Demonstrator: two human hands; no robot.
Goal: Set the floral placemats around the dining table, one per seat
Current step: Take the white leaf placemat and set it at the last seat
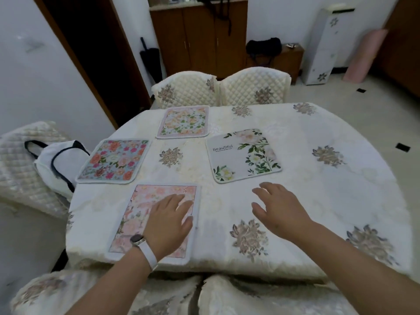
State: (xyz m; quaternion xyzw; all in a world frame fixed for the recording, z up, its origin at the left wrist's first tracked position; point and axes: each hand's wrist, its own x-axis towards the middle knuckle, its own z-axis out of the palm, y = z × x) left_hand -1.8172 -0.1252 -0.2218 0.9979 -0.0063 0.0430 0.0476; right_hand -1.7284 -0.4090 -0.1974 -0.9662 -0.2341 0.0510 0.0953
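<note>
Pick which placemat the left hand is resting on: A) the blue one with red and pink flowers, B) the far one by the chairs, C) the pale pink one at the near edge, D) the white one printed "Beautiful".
C: the left hand lies flat on the pale pink placemat at the near edge.
</note>
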